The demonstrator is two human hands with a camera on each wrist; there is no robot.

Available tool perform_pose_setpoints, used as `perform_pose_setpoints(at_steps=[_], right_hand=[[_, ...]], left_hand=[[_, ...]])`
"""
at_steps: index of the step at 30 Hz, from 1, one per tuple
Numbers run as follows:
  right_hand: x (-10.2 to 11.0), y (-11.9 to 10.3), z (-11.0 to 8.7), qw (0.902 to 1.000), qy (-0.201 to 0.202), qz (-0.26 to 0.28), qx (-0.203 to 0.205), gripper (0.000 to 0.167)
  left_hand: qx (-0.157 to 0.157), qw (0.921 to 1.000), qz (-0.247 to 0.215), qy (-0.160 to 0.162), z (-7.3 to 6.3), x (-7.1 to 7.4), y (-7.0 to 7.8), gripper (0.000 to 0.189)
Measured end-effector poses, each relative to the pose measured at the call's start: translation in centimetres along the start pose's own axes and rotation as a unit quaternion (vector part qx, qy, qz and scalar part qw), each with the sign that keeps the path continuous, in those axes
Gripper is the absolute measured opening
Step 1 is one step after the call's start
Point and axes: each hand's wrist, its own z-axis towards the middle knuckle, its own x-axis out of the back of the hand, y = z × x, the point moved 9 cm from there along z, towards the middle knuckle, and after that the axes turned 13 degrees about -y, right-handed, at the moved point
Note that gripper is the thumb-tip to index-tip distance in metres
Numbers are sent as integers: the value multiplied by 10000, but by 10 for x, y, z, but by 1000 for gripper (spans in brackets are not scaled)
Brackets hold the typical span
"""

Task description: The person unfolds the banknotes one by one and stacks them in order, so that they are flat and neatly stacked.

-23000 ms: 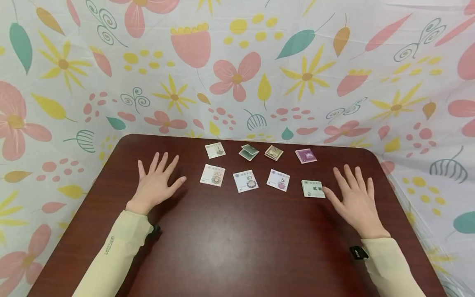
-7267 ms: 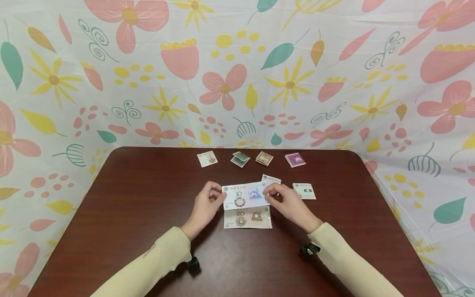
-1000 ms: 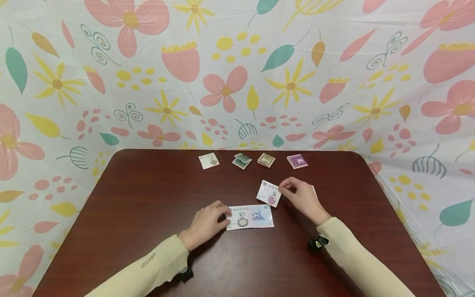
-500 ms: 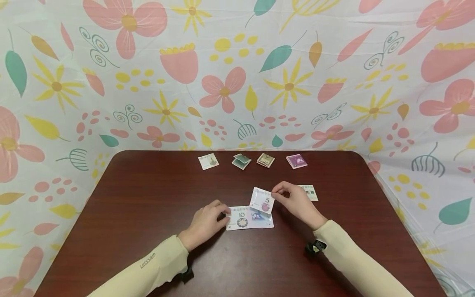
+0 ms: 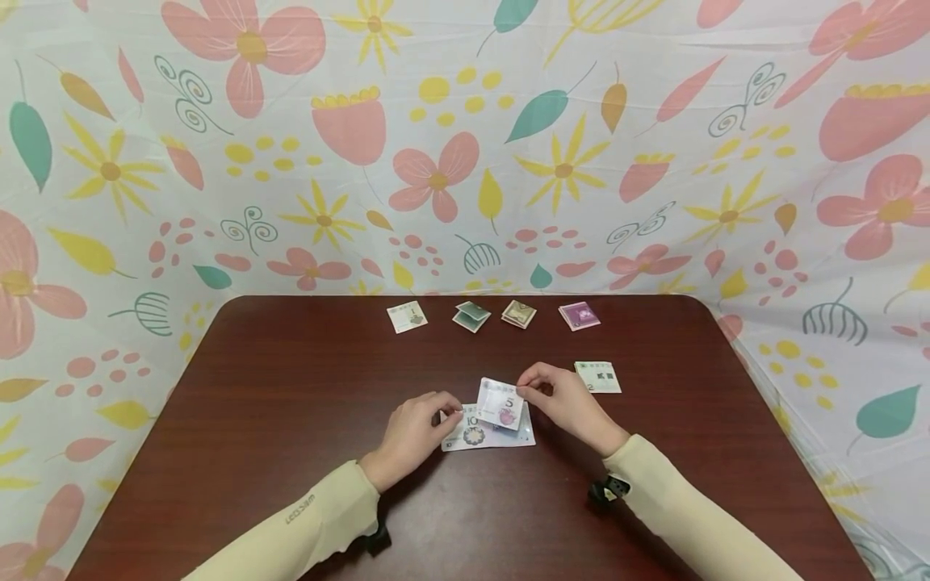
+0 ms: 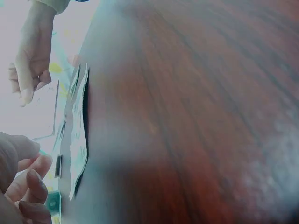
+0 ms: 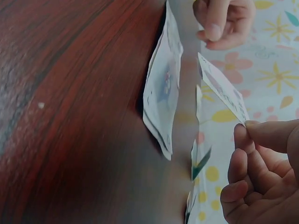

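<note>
My right hand (image 5: 570, 403) pinches one corner of a folded 5 banknote (image 5: 501, 403) between thumb and fingertips. In the right wrist view this note (image 7: 224, 88) hangs in the air, clear of the tabletop. Beneath it lies an unfolded 10 banknote (image 5: 475, 440), its right part partly covered from above. The right wrist view shows a second paper edge under the 10 note (image 7: 161, 93). My left hand (image 5: 414, 432) hovers at the 10 note's left end. Its fingers (image 6: 37, 186) are loosely bent, near the 5 note but apart from it.
A folded green 2 note (image 5: 599, 377) lies right of my right hand. Along the back of the brown table (image 5: 291, 371) lie a 1 note (image 5: 408, 317), a dark green folded note (image 5: 472, 316), a brownish one (image 5: 519, 314) and a purple one (image 5: 580, 315). Patterned cloth hangs behind.
Over the last second the right hand has brought the 5 note left, over the 10 note. The left hand has lifted from the 10 note's edge. Earlier, the 20 and 10 notes were unfolded.
</note>
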Motion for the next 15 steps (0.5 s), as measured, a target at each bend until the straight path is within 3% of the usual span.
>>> perform_pose_setpoints(at_steps=[15], right_hand=[[-4, -14, 4, 9997, 3, 79, 234, 6]], left_hand=[[115, 9979, -544, 317, 5, 0, 3, 5]])
